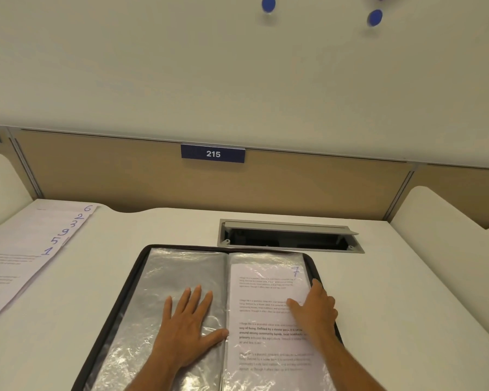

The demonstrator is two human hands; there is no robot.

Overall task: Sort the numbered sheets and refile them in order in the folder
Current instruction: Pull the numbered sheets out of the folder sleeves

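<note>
on the desk (378, 292) the folder (181, 277) lies open, long axis running away from the person, loose numbered sheets (26, 249) fanned well off to the left. left hand (187, 325) flat, fingers spread, pressing the empty left sleeve. right hand (316, 309) nearer sheet 7 (266, 289), which sits in the right sleeve; fingers curled at its outer edge, can't tell if they pinch it.

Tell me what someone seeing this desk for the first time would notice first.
Probably the open folder of shiny plastic sleeves in the middle of the desk, with the left hand flat on the empty left sleeve and the right hand on the sheet marked 7 in the right one. Next, the fanned stack of sheets at the far left, showing handwritten 6, 2, 3, 9, 5, 1.
</note>
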